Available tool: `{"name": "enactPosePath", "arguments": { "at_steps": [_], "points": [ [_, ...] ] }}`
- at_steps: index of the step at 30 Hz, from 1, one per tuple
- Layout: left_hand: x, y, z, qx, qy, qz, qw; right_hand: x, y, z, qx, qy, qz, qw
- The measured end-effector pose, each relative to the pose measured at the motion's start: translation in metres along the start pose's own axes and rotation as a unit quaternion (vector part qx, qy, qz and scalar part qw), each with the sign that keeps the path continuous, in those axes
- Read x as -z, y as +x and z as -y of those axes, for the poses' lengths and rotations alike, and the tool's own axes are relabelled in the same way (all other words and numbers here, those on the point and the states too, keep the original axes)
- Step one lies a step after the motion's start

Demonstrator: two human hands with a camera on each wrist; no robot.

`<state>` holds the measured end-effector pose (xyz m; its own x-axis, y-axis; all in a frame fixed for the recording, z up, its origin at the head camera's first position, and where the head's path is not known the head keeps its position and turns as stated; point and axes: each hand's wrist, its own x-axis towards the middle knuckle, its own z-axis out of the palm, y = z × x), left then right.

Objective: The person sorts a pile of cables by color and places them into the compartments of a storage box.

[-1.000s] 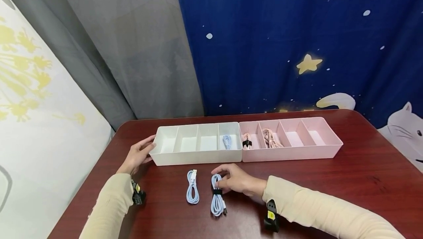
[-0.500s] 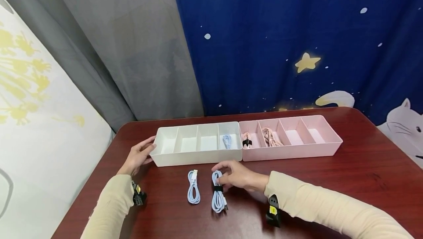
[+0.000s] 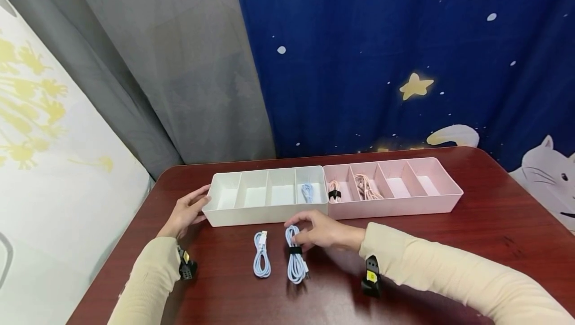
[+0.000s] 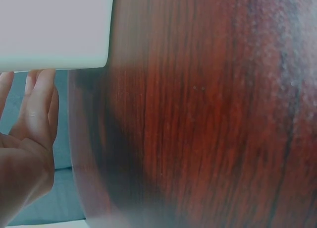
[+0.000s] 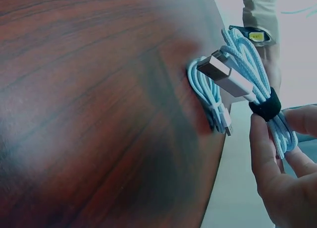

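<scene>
right hand pinches a strapped blue cable; left hand rests against the white tray

the right hand (image 3: 320, 231) has thumb and fingers clamped on the strapped blue cable (image 3: 296, 270), near its black strap (image 3: 295, 250). the coil hangs just above the table (image 3: 224, 295), in front of the trays, a dark reflection beneath it; the right wrist view shows its white plug (image 5: 230, 79) lying along the coil, metal end bare. the left hand (image 3: 186, 215) has its fingers fairly straight, tips touching the left end of the white tray (image 3: 269, 215), grasping nothing.

the loose blue cable (image 3: 261, 257) lies on the table to the left of the held coil, near it but apart. the white tray's front wall stands between the right hand and the compartments; the rightmost one holds a small blue cable (image 3: 307, 192). the pink tray (image 3: 395, 207) sits end to end with the white one, a strapped pink cable (image 3: 333, 185) in its leftmost compartment and an untied-looking pink cable (image 3: 366, 187) in the next. behind the table hang a grey curtain (image 3: 202, 65) and a starry blue curtain (image 3: 350, 65).
</scene>
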<state>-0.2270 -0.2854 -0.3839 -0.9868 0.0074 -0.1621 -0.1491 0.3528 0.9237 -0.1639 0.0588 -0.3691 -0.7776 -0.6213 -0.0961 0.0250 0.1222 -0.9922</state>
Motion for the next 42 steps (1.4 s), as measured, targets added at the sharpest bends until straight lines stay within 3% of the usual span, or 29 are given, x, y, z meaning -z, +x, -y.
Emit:
{"name": "enactPosePath", "arguments": {
  "at_steps": [21,35,42],
  "points": [
    [-0.001,0.000,0.001,-0.004,0.003,0.006,1.0000,0.014,0.017,0.019,-0.009,0.018,0.000,0.9998],
    [-0.001,-0.001,-0.002,-0.005,0.002,0.004,1.0000,0.029,0.027,0.032,-0.026,0.000,0.021,0.9995],
    [0.000,-0.001,-0.002,0.002,0.003,0.002,1.0000,0.034,0.032,0.037,-0.015,-0.024,0.014,0.9995]
  ]
}}
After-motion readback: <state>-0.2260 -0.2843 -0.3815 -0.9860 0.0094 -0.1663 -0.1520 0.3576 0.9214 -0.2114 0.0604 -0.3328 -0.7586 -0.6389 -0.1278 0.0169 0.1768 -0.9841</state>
